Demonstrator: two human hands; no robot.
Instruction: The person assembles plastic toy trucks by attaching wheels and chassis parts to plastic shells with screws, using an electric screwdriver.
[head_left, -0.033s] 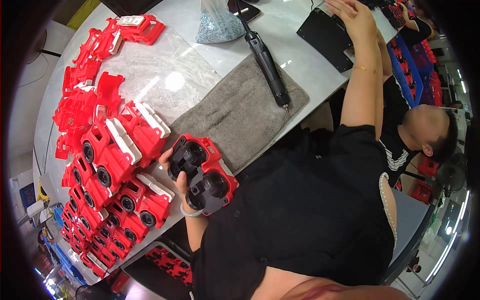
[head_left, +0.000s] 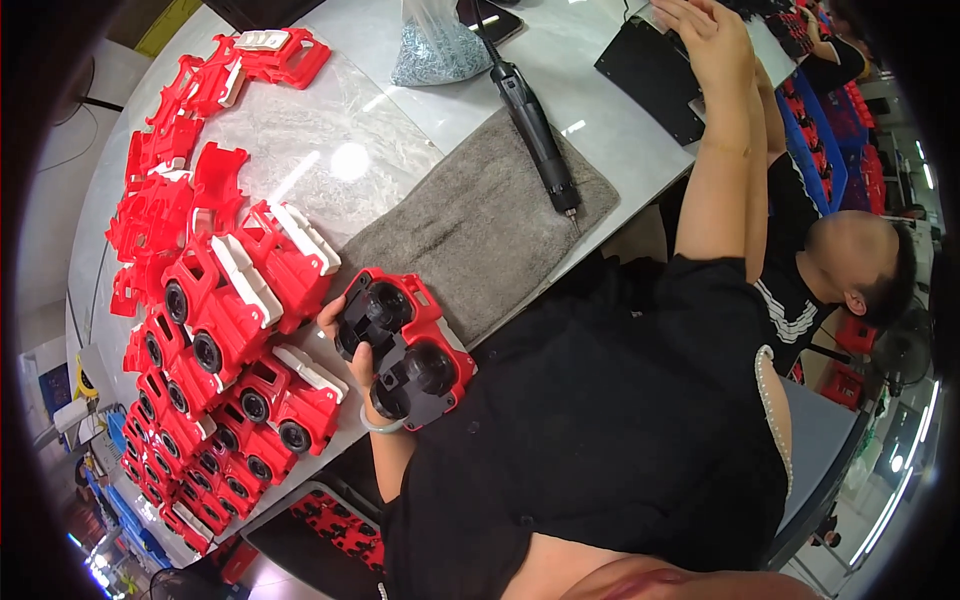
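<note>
My left hand [head_left: 362, 372] is closed around an upturned red toy car [head_left: 450, 350], with its black underside and wheels facing up. It is held just off the near edge of the table, beside the stacked cars. My right hand [head_left: 715, 48] reaches far out at the upper right, above one end of a flat black box [head_left: 648, 80]. Its fingers look stretched out, and nothing shows in them. A black electric screwdriver [head_left: 540, 140] lies on a grey cloth [head_left: 440, 220] between the hands.
Stacked red toy cars [head_left: 215, 310] with black wheels fill the table's left side; loose red body shells [head_left: 160, 225] lie beyond them. A clear bag of small metal parts [head_left: 437, 50] stands at the back. A co-worker [head_left: 850, 260] sits at right, near a blue crate [head_left: 815, 140].
My right forearm has shifted very slightly. My left hand and the toy car stay in place.
</note>
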